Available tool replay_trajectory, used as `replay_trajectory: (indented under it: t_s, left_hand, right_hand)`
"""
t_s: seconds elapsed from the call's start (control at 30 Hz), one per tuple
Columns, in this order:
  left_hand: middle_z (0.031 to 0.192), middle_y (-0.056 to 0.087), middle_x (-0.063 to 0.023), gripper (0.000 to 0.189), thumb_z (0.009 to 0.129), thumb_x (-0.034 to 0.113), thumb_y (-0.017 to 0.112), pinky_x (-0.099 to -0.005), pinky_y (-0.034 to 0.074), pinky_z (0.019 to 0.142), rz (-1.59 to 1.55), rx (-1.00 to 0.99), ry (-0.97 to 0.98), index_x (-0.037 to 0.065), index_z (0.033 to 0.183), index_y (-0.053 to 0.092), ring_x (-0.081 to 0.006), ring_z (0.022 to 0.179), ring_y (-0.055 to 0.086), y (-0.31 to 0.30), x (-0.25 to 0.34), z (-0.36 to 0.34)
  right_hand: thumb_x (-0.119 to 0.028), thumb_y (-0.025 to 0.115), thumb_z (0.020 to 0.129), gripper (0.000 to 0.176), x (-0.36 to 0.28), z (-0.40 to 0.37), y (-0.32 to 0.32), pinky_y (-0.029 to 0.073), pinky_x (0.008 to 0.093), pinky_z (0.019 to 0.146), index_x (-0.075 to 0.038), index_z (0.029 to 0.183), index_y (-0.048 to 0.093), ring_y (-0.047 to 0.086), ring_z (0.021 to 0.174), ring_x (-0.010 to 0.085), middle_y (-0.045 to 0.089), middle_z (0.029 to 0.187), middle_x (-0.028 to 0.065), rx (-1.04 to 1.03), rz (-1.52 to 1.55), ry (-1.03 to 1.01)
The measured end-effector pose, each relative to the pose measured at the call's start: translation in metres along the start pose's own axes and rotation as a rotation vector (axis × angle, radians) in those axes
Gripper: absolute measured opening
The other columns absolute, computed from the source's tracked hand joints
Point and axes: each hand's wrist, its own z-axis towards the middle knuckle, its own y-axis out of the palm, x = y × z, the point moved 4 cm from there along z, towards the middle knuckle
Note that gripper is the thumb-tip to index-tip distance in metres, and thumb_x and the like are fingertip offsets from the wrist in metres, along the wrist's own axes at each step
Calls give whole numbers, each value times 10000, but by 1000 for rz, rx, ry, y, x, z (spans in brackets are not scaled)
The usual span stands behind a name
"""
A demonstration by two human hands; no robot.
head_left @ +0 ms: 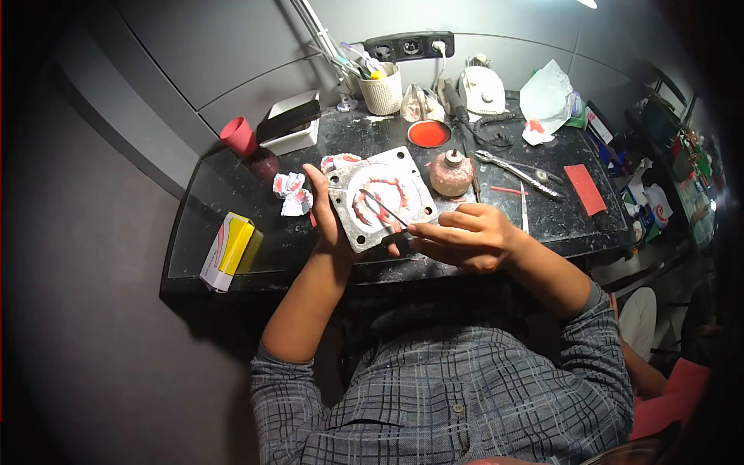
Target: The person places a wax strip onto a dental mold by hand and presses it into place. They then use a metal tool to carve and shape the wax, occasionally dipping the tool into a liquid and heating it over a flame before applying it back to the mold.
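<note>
I sit at a dental lab bench (232, 232): denture mould (404, 167) and thin tool (380, 205) in my fingers (442, 229), plaster casts (292, 194) left of them, spirit burner (451, 173) and pliers (518, 172) beyond.

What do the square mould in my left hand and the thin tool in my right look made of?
The square mould looks like a dull grey metal frame, with bolt holes at its corners. Its matte white filling is probably plaster, and it holds a pink arch that looks waxy. The thin tool looks like bright metal, likely steel, since it glints.
</note>
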Motion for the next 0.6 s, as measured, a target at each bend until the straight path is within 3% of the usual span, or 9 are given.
replay_trajectory:
  t_s: [0.07, 0.4, 0.47, 0.6]
  left_hand:
    - [1241, 648, -310, 1167, 834, 940, 330, -619, 616, 497, 97, 126, 27, -38, 1467, 395, -474, 789, 738, 10, -2, 0]
    - [1298, 617, -302, 1125, 848, 919, 365, -642, 613, 518, 37, 139, 54, -22, 1463, 396, -491, 887, 729, -1, 2, 0]
    - [1408, 530, -334, 1010, 886, 877, 379, -763, 565, 621, -118, 50, 11, 86, 1514, 365, -589, 1056, 653, -3, 2, -1]
    - [1458, 485, -338, 1022, 878, 886, 374, -814, 530, 682, -170, -62, -41, 110, 1542, 337, -618, 1089, 626, -2, 0, -2]
  right_hand:
    - [-261, 560, 829, 523, 0, -2, -1, 432, 288, 606, -46, 1275, 727, 622, 799, 125, 641, 1390, 82, -12, 24, -1]
    - [-230, 565, 829, 500, -1, -1, 1, 423, 286, 591, -33, 1256, 735, 607, 772, 130, 655, 1374, 89, 20, 56, 15]
    - [-208, 584, 813, 479, -4, 0, 0, 415, 280, 575, -33, 1229, 746, 605, 758, 129, 665, 1353, 98, 43, 29, -25]
    - [-201, 587, 813, 449, -3, 1, -2, 407, 278, 577, -33, 1193, 759, 606, 764, 128, 660, 1360, 102, 70, 50, 0]
